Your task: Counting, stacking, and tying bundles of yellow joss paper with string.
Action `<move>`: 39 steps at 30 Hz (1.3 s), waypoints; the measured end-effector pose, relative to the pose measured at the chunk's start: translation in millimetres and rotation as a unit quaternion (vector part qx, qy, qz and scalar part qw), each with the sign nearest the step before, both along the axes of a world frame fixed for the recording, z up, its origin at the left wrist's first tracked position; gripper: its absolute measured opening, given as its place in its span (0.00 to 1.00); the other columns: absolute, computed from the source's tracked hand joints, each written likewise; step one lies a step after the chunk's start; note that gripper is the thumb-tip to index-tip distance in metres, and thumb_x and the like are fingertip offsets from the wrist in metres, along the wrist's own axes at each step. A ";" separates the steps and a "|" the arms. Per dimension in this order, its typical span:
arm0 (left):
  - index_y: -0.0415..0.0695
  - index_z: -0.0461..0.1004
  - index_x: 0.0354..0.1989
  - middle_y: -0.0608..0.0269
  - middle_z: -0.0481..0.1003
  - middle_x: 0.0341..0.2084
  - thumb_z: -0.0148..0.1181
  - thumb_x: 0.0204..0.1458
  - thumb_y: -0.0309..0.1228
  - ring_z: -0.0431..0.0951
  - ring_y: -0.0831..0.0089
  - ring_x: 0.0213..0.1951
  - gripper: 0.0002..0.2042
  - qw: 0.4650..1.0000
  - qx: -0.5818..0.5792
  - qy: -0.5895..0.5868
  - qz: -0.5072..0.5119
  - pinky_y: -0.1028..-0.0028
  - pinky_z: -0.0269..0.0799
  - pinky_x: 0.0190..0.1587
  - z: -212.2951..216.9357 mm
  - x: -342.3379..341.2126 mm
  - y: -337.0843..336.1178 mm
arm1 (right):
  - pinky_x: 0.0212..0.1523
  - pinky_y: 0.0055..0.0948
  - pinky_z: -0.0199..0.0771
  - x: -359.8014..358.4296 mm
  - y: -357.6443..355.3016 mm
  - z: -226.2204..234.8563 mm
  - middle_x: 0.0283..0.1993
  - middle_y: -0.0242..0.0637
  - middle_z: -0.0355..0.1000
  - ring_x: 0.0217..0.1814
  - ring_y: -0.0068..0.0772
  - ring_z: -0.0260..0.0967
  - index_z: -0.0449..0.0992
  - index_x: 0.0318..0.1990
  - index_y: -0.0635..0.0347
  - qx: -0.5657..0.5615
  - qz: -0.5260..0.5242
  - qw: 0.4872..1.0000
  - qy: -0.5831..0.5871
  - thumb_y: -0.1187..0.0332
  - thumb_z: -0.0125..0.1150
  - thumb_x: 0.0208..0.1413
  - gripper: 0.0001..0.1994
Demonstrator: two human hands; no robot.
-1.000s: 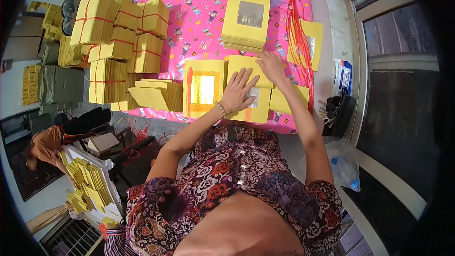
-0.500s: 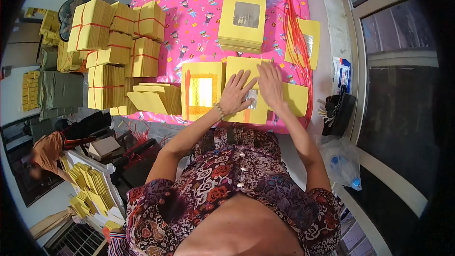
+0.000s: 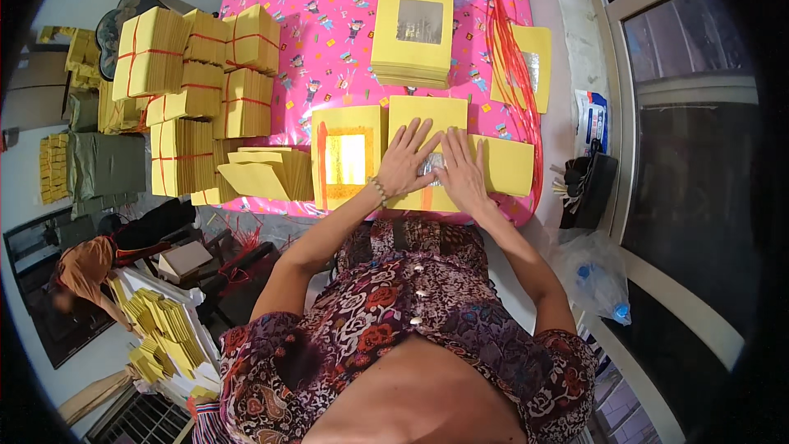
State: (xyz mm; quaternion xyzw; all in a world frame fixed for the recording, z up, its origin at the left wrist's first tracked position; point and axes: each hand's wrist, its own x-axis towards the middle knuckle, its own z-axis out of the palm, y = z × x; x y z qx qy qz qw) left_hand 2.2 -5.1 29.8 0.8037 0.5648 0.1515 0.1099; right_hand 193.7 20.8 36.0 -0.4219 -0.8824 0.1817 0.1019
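Note:
My left hand (image 3: 403,159) lies flat with fingers spread on a yellow paper sheet (image 3: 427,115) at the near edge of the table. My right hand (image 3: 462,169) rests beside it on the same sheet, fingers stretched out. Between the two hands shows part of a silver foil patch (image 3: 431,164); the rest of it is covered. Just left stands a yellow paper (image 3: 321,164) with a shiny gold square in an orange frame. To the right, another yellow paper (image 3: 511,166) lies partly under or against my right hand's side. Beyond my hands sits a thick stack of yellow paper (image 3: 411,62) topped with silver foil.
Bundles of yellow paper (image 3: 148,53) tied with red string are piled at the left. Loose folded papers (image 3: 255,174) lean near them. Red strips (image 3: 493,25) hang down the pink patterned tablecloth (image 3: 316,57). A person (image 3: 86,263) is at a second table, lower left.
My right hand has slid nearer to me, from the sheet's upper right down beside the foil patch. My left hand stays nearly where it was.

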 end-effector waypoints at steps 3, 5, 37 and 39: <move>0.51 0.52 0.72 0.50 0.48 0.71 0.52 0.50 0.57 0.45 0.48 0.72 0.41 1.000 -0.013 -0.001 -0.009 0.51 0.42 0.71 -0.3 -0.8 0.3 | 0.74 0.59 0.26 2.8 -4.0 -4.4 0.78 0.40 0.41 0.80 0.40 0.33 0.47 0.73 0.59 -0.003 0.028 0.999 -0.020 0.57 0.53 0.61 0.37; 0.50 0.50 0.72 0.47 0.48 0.71 0.53 0.49 0.57 0.45 0.44 0.72 0.43 1.000 -0.011 -0.005 -0.009 0.49 0.42 0.70 -2.9 -0.4 1.1 | 0.74 0.59 0.26 3.7 -2.2 -9.7 0.77 0.40 0.41 0.80 0.40 0.33 0.46 0.73 0.59 -0.012 0.031 0.999 -0.020 0.56 0.52 0.61 0.36; 0.49 0.67 0.60 0.60 0.68 0.58 0.60 0.52 0.32 0.65 0.57 0.60 0.25 0.998 0.066 -0.002 0.009 0.58 0.61 0.59 -11.3 -33.5 21.7 | 0.37 0.30 0.79 -50.6 3.9 -20.3 0.49 0.48 0.74 0.47 0.40 0.78 0.68 0.51 0.72 -0.532 -0.355 0.567 0.520 0.59 0.63 0.59 0.24; 0.49 0.67 0.60 0.59 0.68 0.58 0.60 0.52 0.32 0.65 0.57 0.60 0.25 0.998 0.062 -0.007 -0.001 0.58 0.60 0.59 -8.4 -33.9 23.3 | 0.36 0.29 0.79 -61.1 12.6 -24.7 0.49 0.47 0.74 0.45 0.40 0.79 0.68 0.52 0.71 -0.533 -0.375 0.545 0.528 0.60 0.63 0.59 0.23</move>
